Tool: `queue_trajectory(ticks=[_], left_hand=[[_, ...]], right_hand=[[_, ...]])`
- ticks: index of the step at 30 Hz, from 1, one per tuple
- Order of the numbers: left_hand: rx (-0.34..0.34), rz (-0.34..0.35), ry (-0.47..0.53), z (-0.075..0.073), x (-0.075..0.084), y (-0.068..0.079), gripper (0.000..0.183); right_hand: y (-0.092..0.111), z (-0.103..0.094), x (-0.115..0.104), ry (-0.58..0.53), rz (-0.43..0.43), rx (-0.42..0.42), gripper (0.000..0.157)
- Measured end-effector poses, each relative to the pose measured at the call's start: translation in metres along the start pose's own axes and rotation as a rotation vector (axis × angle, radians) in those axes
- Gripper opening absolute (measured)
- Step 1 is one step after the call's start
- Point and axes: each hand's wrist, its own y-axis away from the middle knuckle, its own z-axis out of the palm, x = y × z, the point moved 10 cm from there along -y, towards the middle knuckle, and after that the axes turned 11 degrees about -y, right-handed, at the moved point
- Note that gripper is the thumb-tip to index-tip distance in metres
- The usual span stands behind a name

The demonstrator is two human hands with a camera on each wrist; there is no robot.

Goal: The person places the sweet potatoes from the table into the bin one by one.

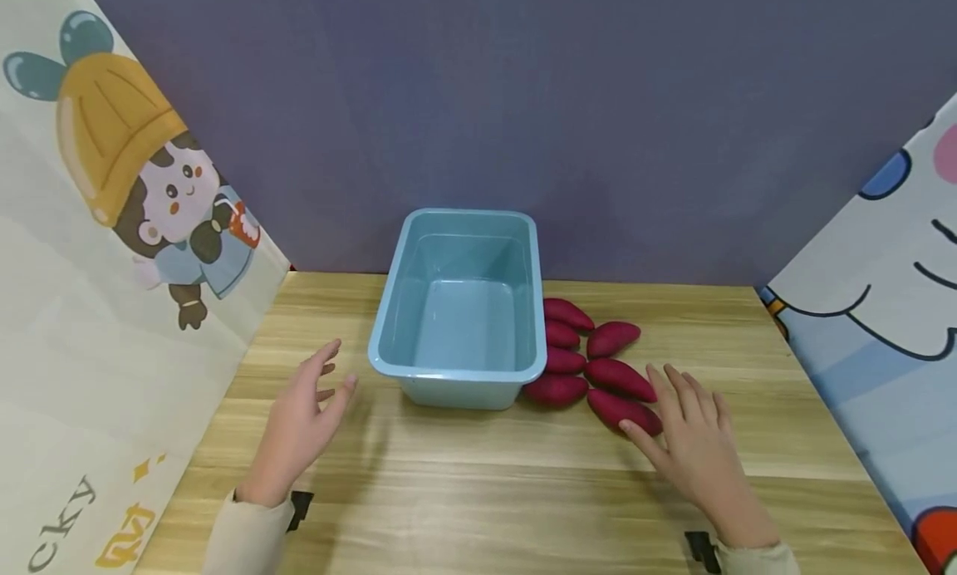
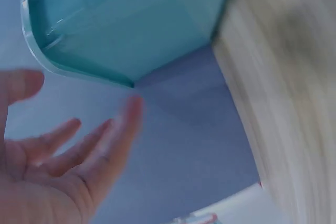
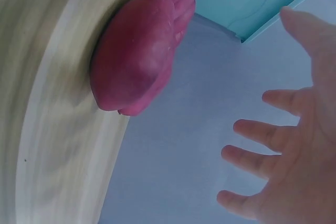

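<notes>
Several dark red sweet potatoes [image 1: 620, 379] lie in two rows against the right side of a light blue plastic bin [image 1: 458, 390]. The bin's inside shows nothing in it. Over the table left of the bin, my left hand [image 1: 295, 425] has its fingers spread loosely and holds nothing; the left wrist view has it beside the bin's wall [image 2: 131, 30]. My right hand [image 1: 695, 442] is by the nearest sweet potatoes, thumb and fingertips overlapping their right ends in the head view. In the right wrist view its fingers are apart from the closest sweet potato [image 3: 134, 51].
A wood-grain table [image 1: 478, 492] bears everything. Behind it rises a plain grey-blue panel [image 1: 478, 101]. Printed cartoon panels stand at the left [image 1: 97, 351] and right [image 1: 860, 375] sides.
</notes>
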Motion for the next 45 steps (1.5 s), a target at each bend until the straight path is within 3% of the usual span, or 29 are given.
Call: queue_trajectory(ticks=[8, 15, 22, 29, 35, 41, 45], left_hand=[[0.067, -0.105, 0.400, 0.000, -0.002, -0.025, 0.045], [0.080, -0.149, 0.554, 0.010, 0.003, -0.032, 0.039], [0.062, -0.193, 0.575, 0.014, 0.004, -0.033, 0.036], [0.046, -0.215, 0.585, 0.017, 0.002, -0.033, 0.037], [0.029, -0.217, 0.590, 0.019, 0.004, -0.033, 0.037], [0.016, -0.235, 0.593, 0.020, 0.003, -0.031, 0.036], [0.013, -0.241, 0.588, 0.020, 0.002, -0.030, 0.037]], right_hand=[[-0.013, 0.002, 0.011, -0.027, -0.025, -0.009, 0.082], [-0.042, 0.002, 0.038, -0.117, -0.046, -0.020, 0.073], [-0.075, 0.029, 0.080, -0.255, 0.034, -0.192, 0.065], [-0.095, 0.066, 0.118, -0.362, 0.118, -0.385, 0.060], [-0.101, 0.083, 0.128, -0.453, 0.084, -0.435, 0.059], [-0.096, 0.095, 0.145, -0.643, 0.207, -0.470, 0.058], [-0.093, 0.099, 0.149, -0.692, 0.247, -0.482, 0.056]])
